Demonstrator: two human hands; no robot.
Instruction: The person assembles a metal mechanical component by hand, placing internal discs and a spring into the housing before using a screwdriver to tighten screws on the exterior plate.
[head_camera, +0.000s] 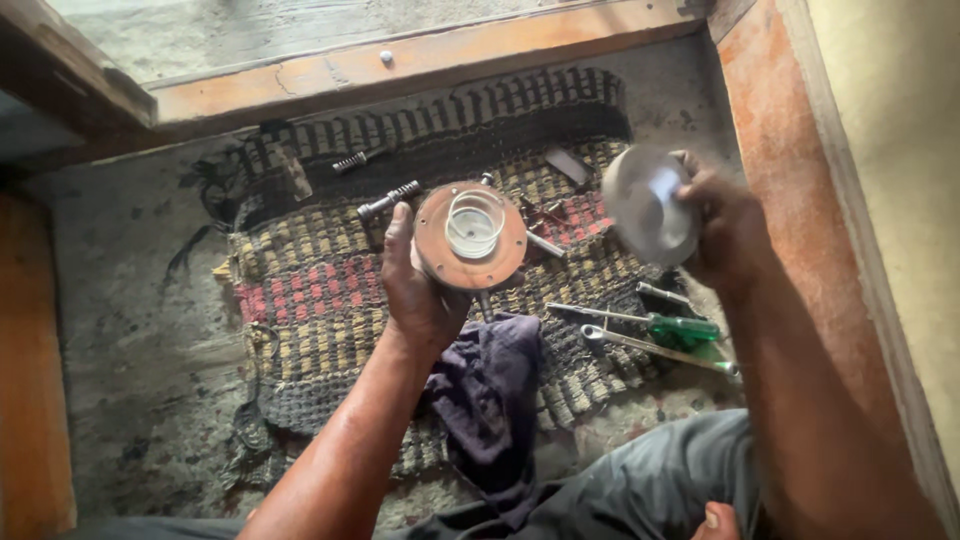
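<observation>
My left hand (415, 290) grips a round rusty-brown metal flange (432, 240) with a clear glass cup (474, 223) seated in its centre and a stem pointing down. My right hand (725, 230) holds up a round shiny metal disc (648, 205), tilted on edge, to the right of the flange and apart from it. Both are held above a worn woven mat (320, 290).
On the mat lie a dark purple rag (490, 390), a green-handled screwdriver (650, 325), a spanner (655, 350), a threaded bolt (388, 200), a spring (352, 160) and small metal parts (545, 215). A wooden sill (400, 65) runs behind; a wall stands right.
</observation>
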